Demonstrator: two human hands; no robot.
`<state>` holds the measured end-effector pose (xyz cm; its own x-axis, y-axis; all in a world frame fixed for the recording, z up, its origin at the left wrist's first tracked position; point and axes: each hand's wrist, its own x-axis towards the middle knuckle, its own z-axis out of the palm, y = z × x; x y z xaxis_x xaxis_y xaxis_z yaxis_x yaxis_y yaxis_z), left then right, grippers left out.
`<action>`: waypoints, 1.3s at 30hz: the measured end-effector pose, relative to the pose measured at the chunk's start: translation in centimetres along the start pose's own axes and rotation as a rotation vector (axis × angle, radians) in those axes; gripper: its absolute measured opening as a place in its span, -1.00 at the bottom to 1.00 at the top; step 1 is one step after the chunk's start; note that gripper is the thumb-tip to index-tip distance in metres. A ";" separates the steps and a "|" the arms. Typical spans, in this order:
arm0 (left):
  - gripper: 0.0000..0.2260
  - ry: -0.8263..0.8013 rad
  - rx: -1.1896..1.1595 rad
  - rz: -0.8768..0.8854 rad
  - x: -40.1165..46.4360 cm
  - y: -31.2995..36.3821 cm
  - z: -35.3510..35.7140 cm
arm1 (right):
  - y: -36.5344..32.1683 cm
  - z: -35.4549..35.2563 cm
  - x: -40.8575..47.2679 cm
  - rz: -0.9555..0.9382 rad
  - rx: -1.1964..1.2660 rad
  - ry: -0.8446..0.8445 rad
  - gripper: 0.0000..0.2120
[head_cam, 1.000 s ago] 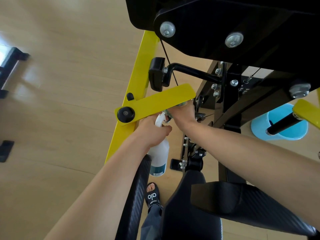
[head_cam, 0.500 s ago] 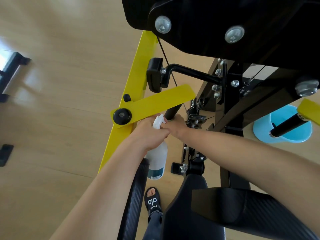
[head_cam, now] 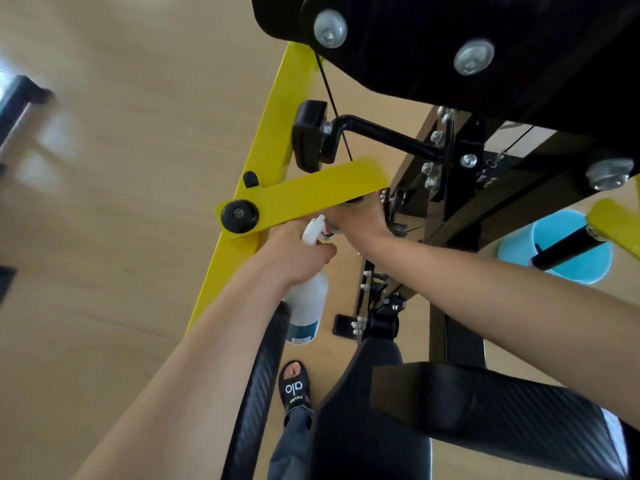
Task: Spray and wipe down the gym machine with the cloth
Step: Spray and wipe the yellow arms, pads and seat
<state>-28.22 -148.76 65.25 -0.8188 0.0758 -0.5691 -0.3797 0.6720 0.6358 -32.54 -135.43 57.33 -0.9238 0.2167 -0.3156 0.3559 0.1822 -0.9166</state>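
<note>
The left hand (head_cam: 294, 252) grips the neck of the white spray bottle (head_cam: 306, 306) at centre frame, fingers curled round it below the trigger head; the bottle body hangs down toward the lower centre. The right hand (head_cam: 360, 221) reaches under the yellow lever arm (head_cam: 311, 194), just right of the bottle's nozzle.

Procedure for the step in hand, judged to be wiping beneath the lever:
- Keep the nozzle aimed at the part being cleaned, away from the right hand.
- Work the cloth along the full hidden underside and round the black post there.
- Keep fingers away from the cable (head_cam: 334, 105) and the bolted bracket (head_cam: 434, 157) in the upper right.

Limits of the view: the cloth cannot be made out with certainty; only a small greyish patch shows at the right fingertips. Whether the right hand's fingers clasp it cannot be told, since the lever covers them. The blue bucket (head_cam: 554, 251) at right is partly blocked by a black handle.
</note>
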 end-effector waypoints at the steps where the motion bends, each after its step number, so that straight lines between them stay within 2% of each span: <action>1: -0.93 0.001 0.007 0.016 0.0 0.0 0.0 | 0.6 0.4 -0.1 0.032 0.014 -0.022 -0.87; 4: -0.87 0.007 0.002 0.063 0.2 -0.3 0.3 | 2.6 1.2 -0.3 0.099 -0.021 -0.092 -0.72; 5: -0.90 0.007 -0.003 0.072 0.1 -0.2 0.3 | 3.1 1.3 -0.2 0.104 -0.068 -0.107 -0.68; 7: -0.84 0.005 0.001 0.083 0.2 -0.2 0.6 | 3.4 1.4 0.2 0.124 -0.190 -0.153 -0.65; 11: -0.84 -0.018 0.032 0.139 -0.4 0.1 0.8 | 2.8 -0.5 0.5 0.353 -0.650 -0.455 -0.72; 12: -0.86 -0.024 0.031 0.159 -0.6 0.1 0.8 | 2.7 -1.3 0.3 0.414 -0.688 -0.525 -0.76; 14: -0.88 -0.026 0.026 0.196 -1.2 0.5 1.0 | 2.2 -3.2 -0.6 0.468 -0.643 -0.579 -0.82; 18: -0.87 0.046 -0.089 0.299 -3.4 1.9 1.3 | -1.4 -7.3 -3.9 0.488 -0.528 -0.643 -0.67; 21: -0.81 0.065 -0.153 0.380 -5.7 3.0 1.2 | -4.1 -10.3 -6.6 0.461 -0.369 -0.685 -0.72; 25: -0.79 0.053 -0.158 0.502 -9.4 5.0 2.0 | -5.6 -13.6 -10.0 0.346 -0.211 -0.597 -0.67; 28: -0.74 0.053 -0.158 0.528 -12.2 5.7 2.9 | -5.5 -15.4 -12.1 0.237 -0.179 -0.457 -0.77; 30: -0.75 0.055 -0.171 0.539 -14.0 5.5 3.5 | -5.1 -16.6 -13.2 0.129 -0.318 -0.309 -0.71; 33: -0.87 0.071 -0.196 0.554 -16.9 4.2 4.4 | -4.8 -18.5 -15.4 -0.063 -0.612 -0.089 -0.52; 36: -0.96 0.037 -0.162 0.615 -19.4 2.7 5.4 | -5.2 -20.5 -18.9 -0.331 -0.690 0.051 -0.59; 39: -0.90 0.015 -0.146 0.647 -21.4 1.0 6.2 | -5.6 -22.0 -22.4 -0.540 -0.767 0.159 -0.67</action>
<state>-8.44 -145.13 74.82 -0.9068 0.4195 -0.0417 0.1372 0.3871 0.9118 -10.72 -120.18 74.95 -0.9807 0.0365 0.1922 -0.0658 0.8635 -0.5000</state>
